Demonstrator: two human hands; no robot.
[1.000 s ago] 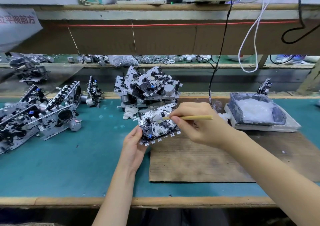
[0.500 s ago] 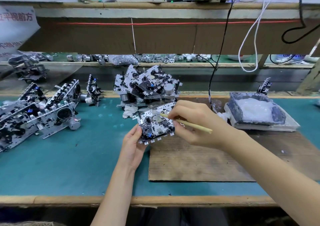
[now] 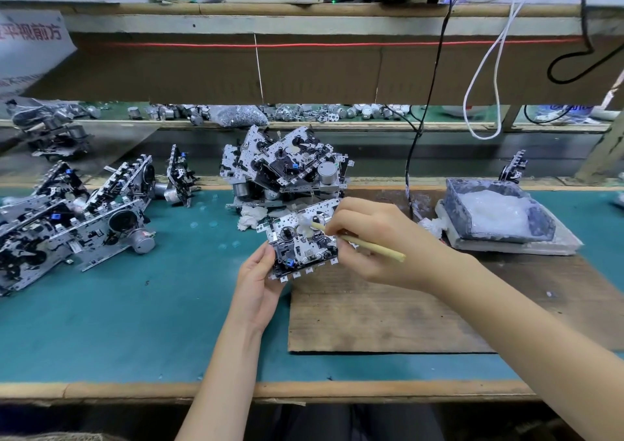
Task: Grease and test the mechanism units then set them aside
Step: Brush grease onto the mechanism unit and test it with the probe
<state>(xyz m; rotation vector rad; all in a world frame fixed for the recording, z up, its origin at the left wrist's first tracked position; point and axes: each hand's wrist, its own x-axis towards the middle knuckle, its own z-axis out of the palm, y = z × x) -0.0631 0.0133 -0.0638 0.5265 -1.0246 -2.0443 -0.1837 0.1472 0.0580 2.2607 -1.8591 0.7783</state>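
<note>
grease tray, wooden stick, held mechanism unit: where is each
grease tray [image 3: 455, 208]: head view, on its left wall
wooden stick [image 3: 378, 248]: head view, on the bare shaft near its rear end
held mechanism unit [image 3: 297, 250]: head view, middle of its upper face

From where I stand, a white sign [image 3: 30, 52] hangs at ten o'clock from the upper shelf [image 3: 304, 25]. Its red characters read 平视前方, with one more cut off at the left. The fainter line beneath is too blurred to read, as is the blue print on a white item [image 3: 560, 108] at two o'clock.

Middle of stick [image 3: 371, 247] inside right hand [image 3: 388, 221]
</note>
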